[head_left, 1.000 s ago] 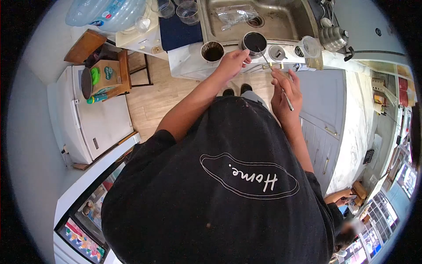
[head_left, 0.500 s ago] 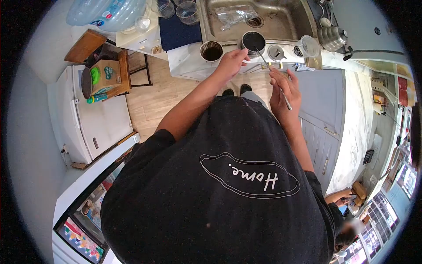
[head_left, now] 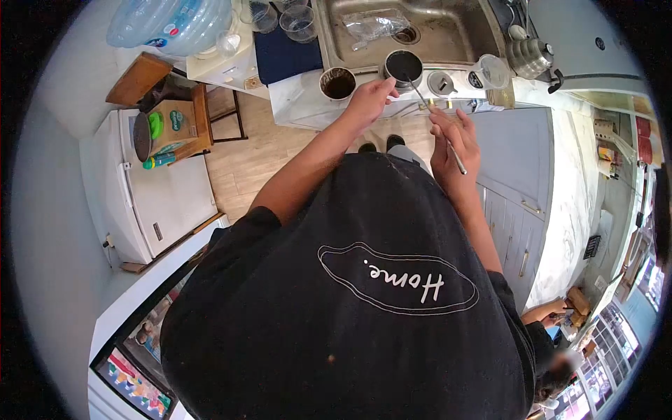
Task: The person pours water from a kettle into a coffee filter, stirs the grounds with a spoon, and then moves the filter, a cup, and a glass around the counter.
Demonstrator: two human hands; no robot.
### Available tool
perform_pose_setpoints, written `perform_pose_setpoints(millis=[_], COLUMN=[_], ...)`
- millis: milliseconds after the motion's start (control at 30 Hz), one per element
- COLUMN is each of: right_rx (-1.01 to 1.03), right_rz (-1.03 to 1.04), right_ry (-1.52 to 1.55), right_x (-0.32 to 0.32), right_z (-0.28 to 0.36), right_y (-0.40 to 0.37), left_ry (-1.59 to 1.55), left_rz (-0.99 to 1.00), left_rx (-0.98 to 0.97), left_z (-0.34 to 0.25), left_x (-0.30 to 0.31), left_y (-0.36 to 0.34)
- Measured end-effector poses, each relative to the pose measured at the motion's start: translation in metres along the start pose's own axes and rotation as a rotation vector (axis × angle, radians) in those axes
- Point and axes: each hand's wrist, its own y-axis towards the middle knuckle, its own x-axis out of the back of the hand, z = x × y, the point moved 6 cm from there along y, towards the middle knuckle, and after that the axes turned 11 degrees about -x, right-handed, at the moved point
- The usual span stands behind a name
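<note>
In front of me at the sink's edge stands a cup (head_left: 404, 64) filled with something dark, perhaps a liquid or powder. My left hand (head_left: 373, 98) is closed at its near side, thumb and fingers pinched on the cup. A thin long-handled metal spoon (head_left: 458, 162) slants from my right hand (head_left: 455, 136) into the cup; its tip is hidden in the dark contents. The fingers of that hand are wrapped loosely round the handle. Just left of the cup is a white tub (head_left: 337, 83) with dark brown residue inside.
A steel sink (head_left: 448, 31) holds a clear plastic bag (head_left: 376, 26). Right of the cup are a small metal lid-like item (head_left: 441, 83), a clear plastic cup (head_left: 494, 72) and a steel kettle (head_left: 530, 59). A dark cloth (head_left: 285, 56) lies left. Another person's hand (head_left: 553, 311) shows far right.
The view has shifted slightly. The spoon has moved a little within the cup, while both hands keep nearly the same place and grip.
</note>
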Motion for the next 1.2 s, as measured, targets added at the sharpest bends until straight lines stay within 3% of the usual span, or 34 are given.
perform_pose_setpoints(millis=[1200], right_rx=[-0.012], right_rz=[-0.021], right_ry=[0.011], right_x=[0.0], right_z=[-0.0002], right_y=[-0.0013], left_ry=[0.014], left_rz=[0.006], left_rx=[0.007], left_z=[0.0045], left_x=[0.0018], left_y=[0.0006])
